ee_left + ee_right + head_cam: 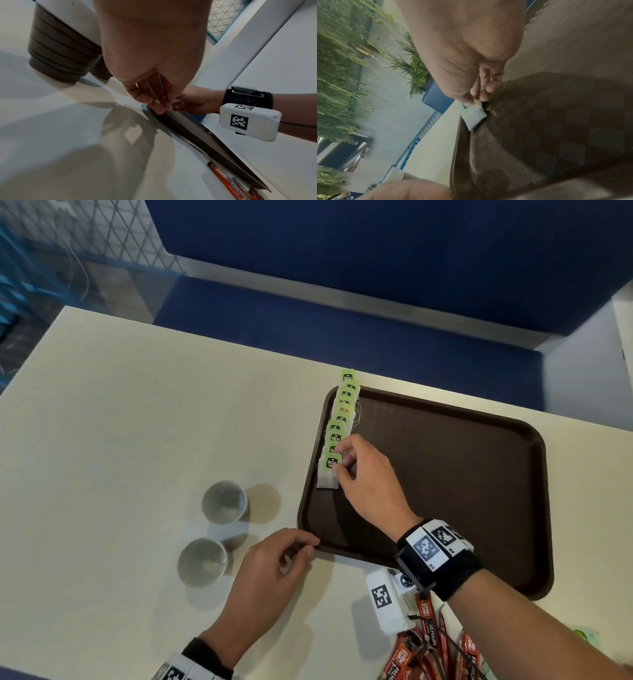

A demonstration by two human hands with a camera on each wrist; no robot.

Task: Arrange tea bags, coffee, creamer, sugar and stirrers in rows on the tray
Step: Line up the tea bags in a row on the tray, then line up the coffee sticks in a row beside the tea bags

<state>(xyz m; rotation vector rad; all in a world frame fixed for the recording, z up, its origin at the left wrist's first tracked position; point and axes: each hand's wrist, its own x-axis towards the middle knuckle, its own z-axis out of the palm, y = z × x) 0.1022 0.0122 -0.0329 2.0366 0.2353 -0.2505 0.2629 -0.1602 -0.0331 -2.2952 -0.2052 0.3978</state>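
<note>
A brown tray (445, 474) lies on the cream table. Several green-tagged tea bags (343, 412) form an overlapping row along its left edge. My right hand (340, 465) pinches the nearest tea bag (325, 475) at its tag, low over the tray. The right wrist view shows the same tea bag (474, 115) under my right hand (475, 100), against the tray (556, 121) wall. My left hand (305, 546) holds the tray's near left corner with curled fingers. In the left wrist view my left hand (154, 105) meets the tray (188, 129) rim.
Two grey cups (224, 503) (202, 561) stand on the table left of the tray. Red coffee sachets (424, 645) lie heaped near the front edge, under my right forearm. A blue bench (342, 320) runs behind the table.
</note>
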